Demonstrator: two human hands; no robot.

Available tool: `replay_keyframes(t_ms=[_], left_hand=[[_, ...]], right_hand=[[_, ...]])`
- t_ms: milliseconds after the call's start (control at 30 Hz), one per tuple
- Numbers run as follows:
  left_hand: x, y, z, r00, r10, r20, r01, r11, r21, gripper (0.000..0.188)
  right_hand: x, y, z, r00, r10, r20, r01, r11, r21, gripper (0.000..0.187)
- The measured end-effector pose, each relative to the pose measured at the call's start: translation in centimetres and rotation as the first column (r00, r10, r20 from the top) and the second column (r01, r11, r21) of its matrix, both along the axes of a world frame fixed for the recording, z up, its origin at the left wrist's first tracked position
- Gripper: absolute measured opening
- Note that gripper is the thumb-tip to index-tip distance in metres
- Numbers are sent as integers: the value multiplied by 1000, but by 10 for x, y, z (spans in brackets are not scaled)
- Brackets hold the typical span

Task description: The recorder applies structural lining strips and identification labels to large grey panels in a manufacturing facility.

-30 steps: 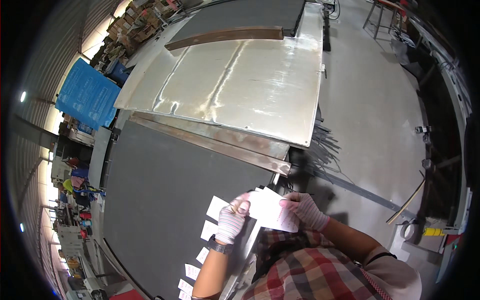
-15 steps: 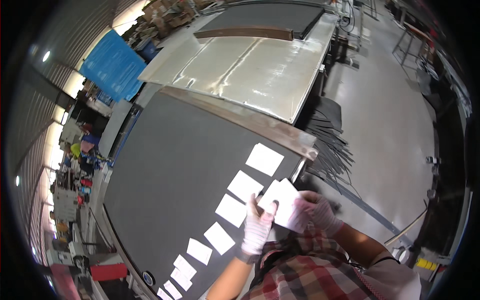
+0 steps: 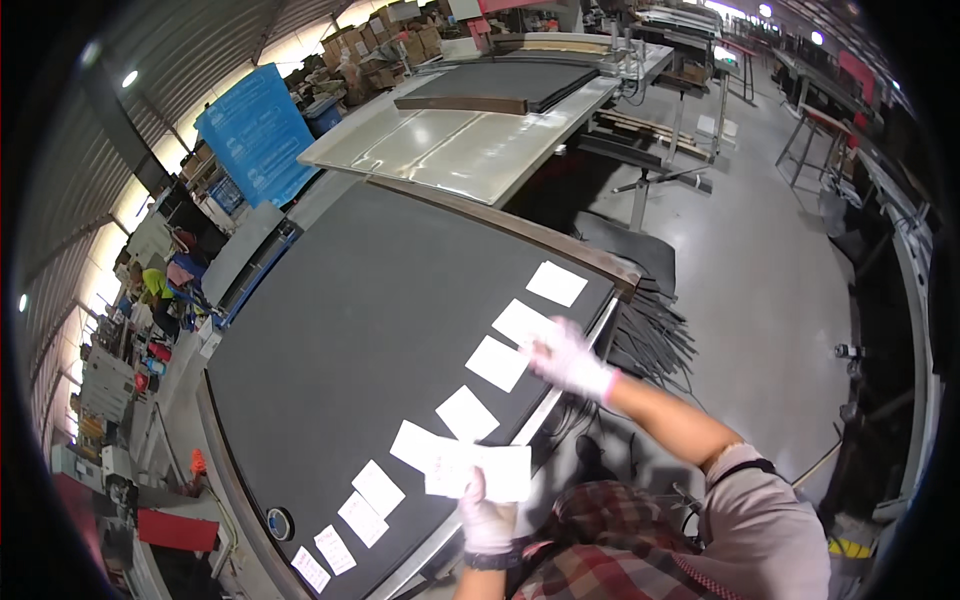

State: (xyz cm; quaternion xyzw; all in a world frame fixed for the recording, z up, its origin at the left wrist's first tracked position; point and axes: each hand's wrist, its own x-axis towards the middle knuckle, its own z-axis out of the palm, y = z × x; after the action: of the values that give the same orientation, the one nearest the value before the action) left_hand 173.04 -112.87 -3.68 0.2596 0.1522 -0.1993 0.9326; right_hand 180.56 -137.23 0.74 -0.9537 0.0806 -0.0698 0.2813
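Note:
My left hand (image 3: 487, 515), in a pale glove with bare fingertips, grips white paper cards (image 3: 512, 473), its thumb on top. My right hand (image 3: 575, 362), also gloved, reaches over the row of cards at the sheet's right edge. Its fingertips are beside a white card (image 3: 497, 363) and overlap the corner of another card (image 3: 524, 322); motion blurs the fingers, so a hold cannot be made out. Farther off is one more card (image 3: 556, 284). Several cards (image 3: 379, 489) run toward the near left, some with writing. All lie on a large dark grey sheet (image 3: 340, 330).
A brown metal bar (image 3: 500, 222) borders the sheet's far side. Beyond it stands a shiny metal-topped table (image 3: 440, 150) with dark sheets (image 3: 510, 82). Black strips (image 3: 655, 335) hang at the right by the grey floor (image 3: 750, 260). A round tape-like object (image 3: 280, 523) sits near left.
My right hand has left the held cards and moved up and forward over the row. My left hand has lowered toward me with the cards. The view has tilted up.

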Motion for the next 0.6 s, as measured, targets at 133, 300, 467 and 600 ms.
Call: replay_keyframes(t_ms=[133, 300, 467, 600], left_hand=[[-36, 19, 14, 993, -94, 73, 89, 994, 68, 45], [-64, 46, -5, 992, 12, -125, 26, 954, 298, 52], [-42, 33, -16, 988, -11, -155, 56, 955, 291, 57], [-5, -8, 20, 998, -51, -40, 56, 991, 119, 50]], right_hand=[[43, -122, -78, 999, -13, 52, 35, 897, -442, 54], [0, -137, -106, 992, -16, -126, -46, 879, -475, 59], [-3, -155, -78, 993, 111, -38, -114, 833, -541, 47], [-4, -172, -83, 960, 188, -209, -277, 762, -586, 26]])
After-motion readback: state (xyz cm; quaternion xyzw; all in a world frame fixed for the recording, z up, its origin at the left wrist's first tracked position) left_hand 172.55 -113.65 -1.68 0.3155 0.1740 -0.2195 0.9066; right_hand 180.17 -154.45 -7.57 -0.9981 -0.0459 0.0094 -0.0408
